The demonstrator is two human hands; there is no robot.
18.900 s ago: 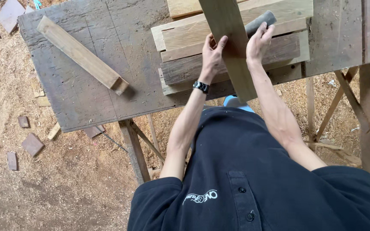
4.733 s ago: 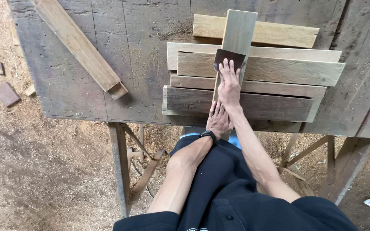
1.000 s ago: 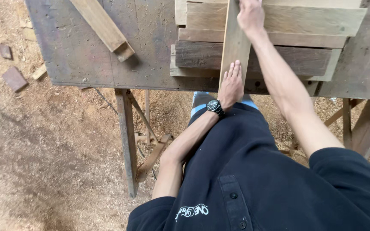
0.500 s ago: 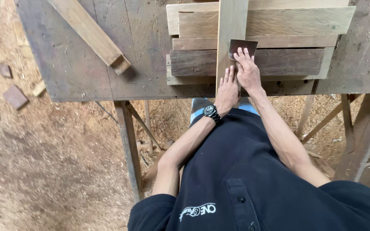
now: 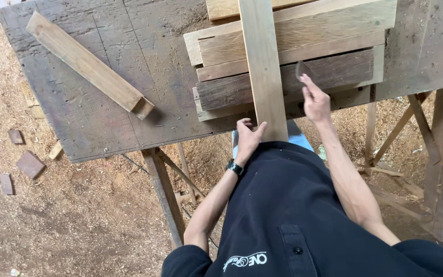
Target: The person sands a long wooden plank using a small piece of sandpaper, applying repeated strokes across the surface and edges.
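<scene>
- Your left hand (image 5: 248, 137) is clamped on the near end of the long pale plank (image 5: 262, 66), thumb on its top face and fingers curled round its left edge, just past the table's front edge.
- Your right hand (image 5: 315, 100) is lifted off to the right of that plank, fingers pinched shut on a small dark sanding piece (image 5: 300, 70) that is held on edge above the boards.
- The plank runs away from you, lying across a stack of boards (image 5: 329, 61); its near end overhangs the worktable (image 5: 88, 118) against your dark shirt.
- To the left, well apart from the stack, a loose wooden bar (image 5: 88, 66) lies slantwise on the tabletop.
- Small wood offcuts (image 5: 29, 164) lie on the sawdust-covered ground at the left.
- Slanted table braces (image 5: 385, 149) stand just right of your right forearm.
</scene>
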